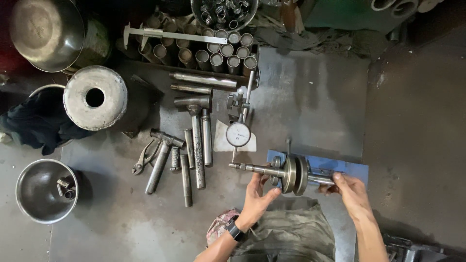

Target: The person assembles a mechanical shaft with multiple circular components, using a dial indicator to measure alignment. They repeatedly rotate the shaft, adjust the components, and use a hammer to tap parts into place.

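Observation:
A steel crankshaft [291,173] with two round webs lies crosswise on a blue stand [348,167]. My left hand [257,196] cups its left shaft and the near side of the webs. My right hand [350,190] grips the right shaft end. A dial gauge [238,134] on a thin stand rests its tip on the left shaft end.
Two hammers [196,133], steel rods and pliers [144,157] lie to the left. A tray of short tubes [221,48] and a caliper [170,35] sit at the back. A heavy metal cylinder [95,97], steel bowls [42,190] and a dark rag [36,123] stand at far left.

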